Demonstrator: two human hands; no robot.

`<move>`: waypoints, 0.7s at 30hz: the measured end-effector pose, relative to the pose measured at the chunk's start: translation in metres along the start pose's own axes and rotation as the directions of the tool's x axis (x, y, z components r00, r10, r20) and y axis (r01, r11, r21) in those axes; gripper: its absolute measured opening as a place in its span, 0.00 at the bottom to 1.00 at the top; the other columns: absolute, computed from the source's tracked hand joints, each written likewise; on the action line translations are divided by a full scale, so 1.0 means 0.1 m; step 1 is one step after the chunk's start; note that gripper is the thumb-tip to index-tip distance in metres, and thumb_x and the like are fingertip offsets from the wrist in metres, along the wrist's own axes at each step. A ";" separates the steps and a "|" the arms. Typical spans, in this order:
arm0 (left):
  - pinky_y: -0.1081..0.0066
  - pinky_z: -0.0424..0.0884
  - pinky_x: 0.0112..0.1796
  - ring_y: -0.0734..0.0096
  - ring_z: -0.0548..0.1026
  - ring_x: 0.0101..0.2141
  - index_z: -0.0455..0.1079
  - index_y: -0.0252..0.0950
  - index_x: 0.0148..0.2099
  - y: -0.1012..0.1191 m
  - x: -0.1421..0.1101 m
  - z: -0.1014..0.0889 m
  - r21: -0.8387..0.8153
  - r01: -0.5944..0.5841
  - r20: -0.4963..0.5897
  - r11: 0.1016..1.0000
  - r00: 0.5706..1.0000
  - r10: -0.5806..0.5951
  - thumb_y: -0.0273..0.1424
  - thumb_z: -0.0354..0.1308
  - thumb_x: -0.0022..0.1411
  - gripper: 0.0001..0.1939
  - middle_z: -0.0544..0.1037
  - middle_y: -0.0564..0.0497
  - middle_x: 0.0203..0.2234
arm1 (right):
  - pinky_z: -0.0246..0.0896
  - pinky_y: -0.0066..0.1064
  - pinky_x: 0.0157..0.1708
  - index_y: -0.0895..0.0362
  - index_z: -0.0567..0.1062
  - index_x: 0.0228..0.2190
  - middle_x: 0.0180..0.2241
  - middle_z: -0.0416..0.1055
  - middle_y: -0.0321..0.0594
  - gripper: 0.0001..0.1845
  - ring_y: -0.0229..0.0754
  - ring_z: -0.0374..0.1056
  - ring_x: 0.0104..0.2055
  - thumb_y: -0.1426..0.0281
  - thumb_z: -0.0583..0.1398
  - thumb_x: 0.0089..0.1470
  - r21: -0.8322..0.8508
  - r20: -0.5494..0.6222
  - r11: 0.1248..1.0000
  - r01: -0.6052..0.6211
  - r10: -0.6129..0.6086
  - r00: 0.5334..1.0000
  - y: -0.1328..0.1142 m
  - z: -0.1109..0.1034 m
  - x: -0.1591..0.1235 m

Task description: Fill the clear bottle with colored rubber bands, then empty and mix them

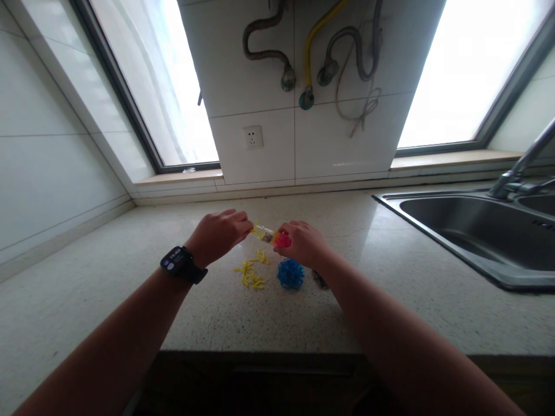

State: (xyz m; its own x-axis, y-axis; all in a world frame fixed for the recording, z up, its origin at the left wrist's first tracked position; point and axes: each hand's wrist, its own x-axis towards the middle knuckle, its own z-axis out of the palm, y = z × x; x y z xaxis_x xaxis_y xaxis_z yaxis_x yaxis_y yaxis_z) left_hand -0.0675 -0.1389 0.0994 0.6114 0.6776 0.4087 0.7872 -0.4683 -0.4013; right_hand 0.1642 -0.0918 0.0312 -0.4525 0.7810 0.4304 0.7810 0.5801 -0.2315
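My right hand [303,240] is closed around a small clear plastic container [264,232], tilted above the counter. Bright pink [282,239] shows at the end under my right fingers, and bits of yellow show inside toward the other end. At that left end, the fingertips of my left hand [223,231] are pinched together on a small yellow piece [254,230]. Below lie a loose scatter of small yellow pieces [250,274] and a rounded heap of small blue pieces [290,274]. A dark brownish heap [319,280] is partly hidden by my right wrist.
A speckled pale countertop [208,323] runs under everything, its front edge close to me. At the right is a steel sink [455,231] with a faucet [515,173]. A socket [252,137] and several hoses [309,46] are on the tiled wall behind.
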 end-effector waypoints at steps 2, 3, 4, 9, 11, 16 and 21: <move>0.70 0.59 0.28 0.68 0.70 0.35 0.74 0.41 0.41 0.00 0.01 0.01 -0.045 -0.017 0.007 0.999 1.000 0.017 0.32 0.53 0.68 0.09 0.76 0.50 0.35 | 0.58 0.35 0.41 0.52 0.74 0.42 0.40 0.74 0.42 0.20 0.47 0.67 0.44 0.56 0.65 0.48 -0.002 -0.001 1.000 0.003 -0.003 1.000 0.00 0.00 0.00; 0.70 0.59 0.28 0.69 0.70 0.35 0.74 0.41 0.41 0.00 0.01 0.01 -0.067 -0.020 0.011 0.998 1.000 0.021 0.32 0.53 0.68 0.09 0.76 0.50 0.35 | 0.58 0.35 0.41 0.51 0.74 0.42 0.40 0.74 0.42 0.20 0.48 0.67 0.44 0.56 0.66 0.48 -0.001 -0.002 1.000 0.003 -0.003 1.000 0.00 -0.01 0.00; 0.70 0.60 0.29 0.69 0.70 0.35 0.74 0.42 0.41 0.00 0.01 0.01 -0.089 -0.019 0.016 0.996 1.000 0.020 0.32 0.53 0.68 0.09 0.76 0.51 0.36 | 0.58 0.35 0.41 0.51 0.74 0.42 0.40 0.74 0.42 0.20 0.48 0.67 0.44 0.56 0.66 0.48 0.002 -0.001 1.000 0.003 -0.003 1.000 0.00 -0.01 -0.01; 0.70 0.64 0.34 0.70 0.71 0.37 0.76 0.44 0.42 -0.02 0.02 0.02 -0.277 0.031 0.023 0.960 0.999 -0.026 0.34 0.55 0.67 0.08 0.75 0.51 0.37 | 0.58 0.35 0.41 0.52 0.74 0.42 0.39 0.74 0.42 0.20 0.47 0.67 0.44 0.57 0.66 0.48 0.038 -0.004 0.999 0.011 -0.011 1.000 -0.02 -0.04 -0.02; 0.70 0.65 0.36 0.70 0.71 0.36 0.77 0.44 0.43 -0.04 0.03 0.03 -0.376 0.058 0.024 0.925 0.998 -0.053 0.35 0.56 0.66 0.08 0.75 0.50 0.36 | 0.58 0.35 0.41 0.52 0.74 0.42 0.39 0.73 0.42 0.20 0.47 0.67 0.44 0.58 0.66 0.48 0.056 -0.009 0.998 0.014 -0.014 1.000 -0.03 -0.05 -0.02; 0.71 0.67 0.35 0.72 0.71 0.34 0.77 0.40 0.45 -0.05 0.06 0.06 -0.604 0.142 0.064 0.784 0.989 -0.130 0.34 0.56 0.66 0.10 0.75 0.50 0.35 | 0.58 0.34 0.42 0.52 0.74 0.42 0.39 0.73 0.42 0.20 0.46 0.67 0.44 0.57 0.65 0.49 0.091 -0.018 0.996 0.014 -0.013 1.000 -0.03 -0.05 -0.01; 0.69 0.68 0.39 0.70 0.72 0.36 0.77 0.37 0.46 -0.05 0.07 0.06 -0.659 0.156 0.083 0.736 0.987 -0.135 0.32 0.54 0.67 0.11 0.75 0.48 0.36 | 0.58 0.34 0.42 0.52 0.74 0.42 0.39 0.73 0.42 0.20 0.46 0.68 0.44 0.56 0.65 0.49 0.096 -0.024 0.995 0.017 -0.015 1.000 -0.02 -0.04 -0.01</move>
State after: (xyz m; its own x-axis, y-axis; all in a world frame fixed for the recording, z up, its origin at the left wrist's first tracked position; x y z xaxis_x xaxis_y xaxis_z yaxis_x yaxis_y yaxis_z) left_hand -0.0674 -0.1288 0.0994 0.4910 0.7793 0.3893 0.7279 -0.6126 0.3082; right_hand 0.1646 -0.0949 0.0342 -0.4535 0.7668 0.4543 0.7285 0.6126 -0.3066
